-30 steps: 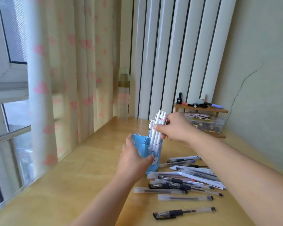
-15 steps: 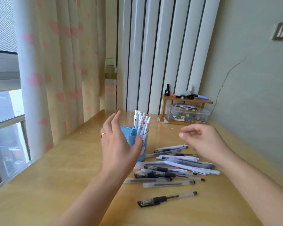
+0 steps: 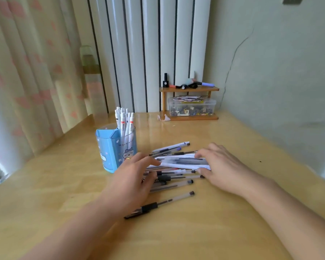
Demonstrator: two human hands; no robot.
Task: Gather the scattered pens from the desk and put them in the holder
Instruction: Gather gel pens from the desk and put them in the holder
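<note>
Both hands have dropped from the blue holder (image 3: 115,149) to the pen pile (image 3: 174,177). The right hand (image 3: 220,167) pinches a white-pen bundle (image 3: 184,162); the left hand (image 3: 133,180), open-fingered, steadies its other end. Next batch begins on the surface (image 3: 233,212).

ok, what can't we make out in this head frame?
- Pen count in the pile: left hand covers one end, right hand the other.
- Whether either hand grips the white pens: contact hidden.
- Inside of the holder: wall blocks it.
- Clear box contents: too small.
</note>
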